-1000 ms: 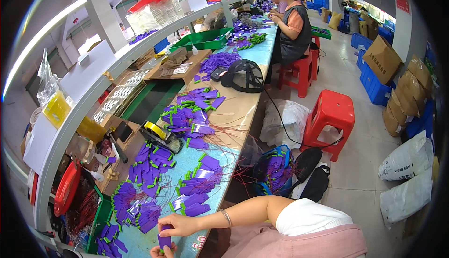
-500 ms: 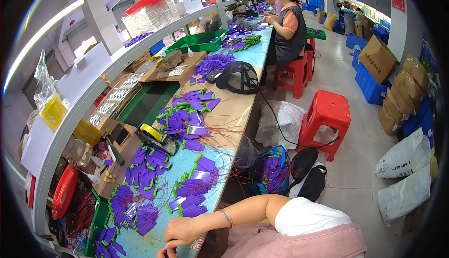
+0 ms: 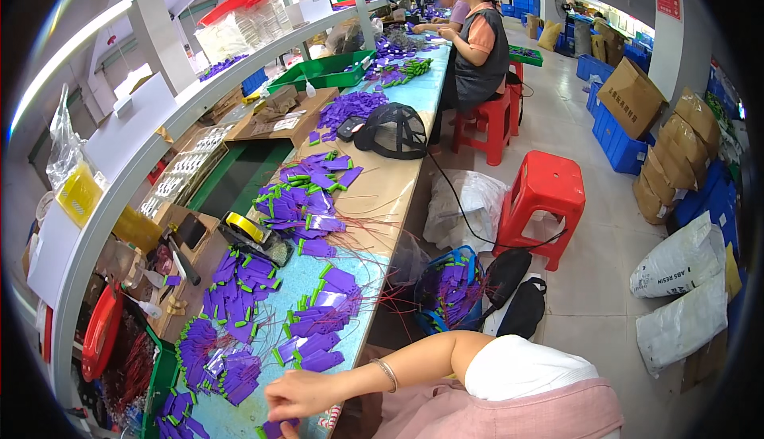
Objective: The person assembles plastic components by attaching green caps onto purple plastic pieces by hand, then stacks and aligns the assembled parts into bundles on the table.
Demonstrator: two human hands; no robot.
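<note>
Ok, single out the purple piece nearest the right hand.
The purple piece just below the right hand, at the picture's lower edge; the others lie farther off, mostly in heaps.

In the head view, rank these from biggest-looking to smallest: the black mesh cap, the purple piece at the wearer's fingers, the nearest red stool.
1. Nearest red stool
2. Black mesh cap
3. Purple piece, judging only by the part that shows

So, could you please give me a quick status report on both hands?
Right hand at purple piece, grip unclear. Left hand mostly out of frame, beside it. Right hand partly blocking view; other pieces lying ahead.
</note>
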